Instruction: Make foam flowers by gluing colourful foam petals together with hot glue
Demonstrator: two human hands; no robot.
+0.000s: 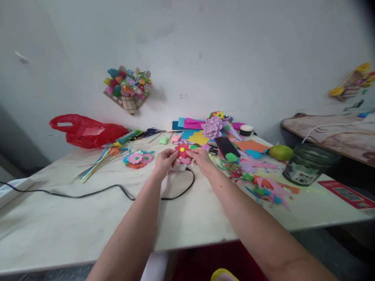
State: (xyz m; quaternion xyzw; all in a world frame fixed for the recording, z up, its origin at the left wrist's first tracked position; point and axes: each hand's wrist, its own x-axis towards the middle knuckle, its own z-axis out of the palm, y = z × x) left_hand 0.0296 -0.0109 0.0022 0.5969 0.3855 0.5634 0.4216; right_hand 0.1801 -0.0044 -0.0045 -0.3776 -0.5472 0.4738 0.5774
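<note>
A red flower with a yellow centre [182, 149] is held up between my two hands near the middle of the table. My left hand [165, 162] pinches its left edge, while the fingers of my right hand [201, 159] close on its right edge. Just below the flower lies a white device [179, 167], partly covered by my left fingers, with a black cable [191, 183] plugged into it. Part of a pink flower shows between the red one and the device. To the left of my left hand rests a group of pink and blue flowers [137, 158].
Coloured scraps [247, 168], a phone [227, 147] and a glass jar [306, 166] stand or lie on the right. A red bag [88, 132] and thin strips [96, 166] are on the left. Coloured sheets [190, 123] lie against the wall; the cable crosses the table [88, 226].
</note>
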